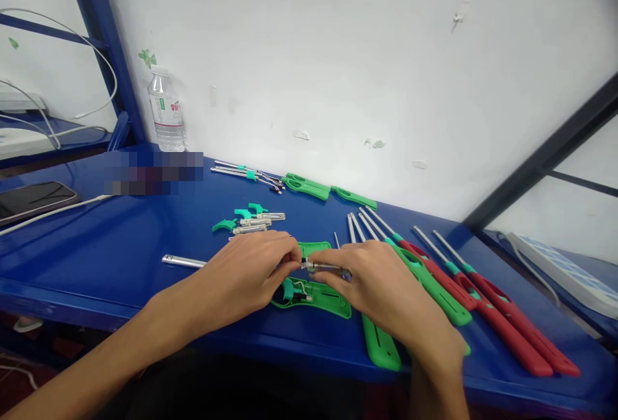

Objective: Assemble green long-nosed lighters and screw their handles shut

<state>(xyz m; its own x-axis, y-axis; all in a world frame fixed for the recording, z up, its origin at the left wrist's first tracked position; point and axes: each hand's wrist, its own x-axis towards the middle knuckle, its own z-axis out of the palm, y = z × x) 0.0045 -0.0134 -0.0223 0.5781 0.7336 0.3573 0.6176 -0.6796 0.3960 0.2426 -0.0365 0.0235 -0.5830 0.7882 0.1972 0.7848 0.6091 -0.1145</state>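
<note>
My right hand pinches a slim, clear lighter fuel tank between thumb and fingertips. At the tank's left end, the thumb and forefinger of my left hand are closed on a small dark part, mostly hidden by the fingertips. Just below lies an open green lighter handle half, with a teal trigger and thin wires in it. Another green handle half shows behind my fingers. From under my left hand a silver lighter tube sticks out to the left.
Long lighters with red handles and green handles lie at right. Fuel tanks with teal triggers, metal tubes and green handle shells lie farther back. A water bottle stands by the wall; a phone is at left.
</note>
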